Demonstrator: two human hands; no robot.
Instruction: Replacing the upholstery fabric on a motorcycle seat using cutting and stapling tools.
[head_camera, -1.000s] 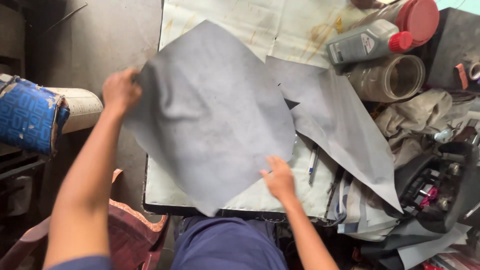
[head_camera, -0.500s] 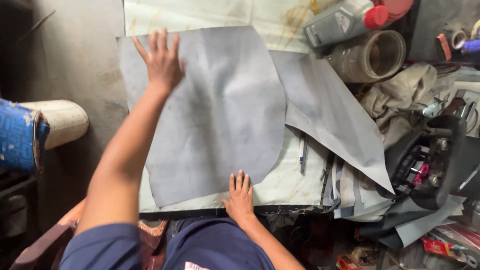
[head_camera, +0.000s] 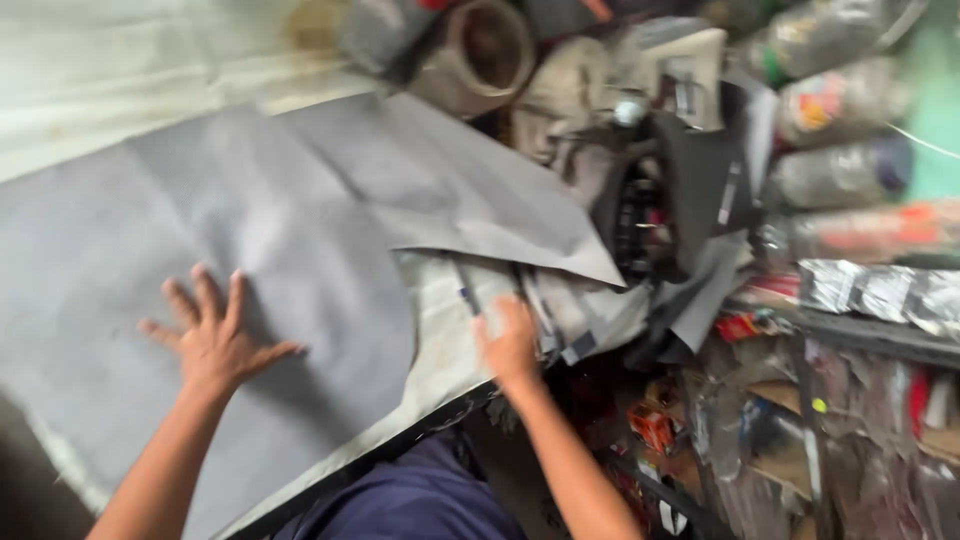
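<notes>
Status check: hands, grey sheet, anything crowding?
Left hand flat, fingers spread, on grey sheet. Right hand at pens and scraps by table edge. Clutter crowds right side.

The only camera is sitting on my head and is looking steeply down, tilted, quite near to the table (head_camera: 440, 375). It is facing forward over my arms, and the cluttered shelf (head_camera: 880, 335) is showing at right.

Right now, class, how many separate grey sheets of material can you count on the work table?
2. One large grey sheet lies under the flat left hand; another grey sheet lies beyond it, toward the clutter. More may be hidden.
</notes>
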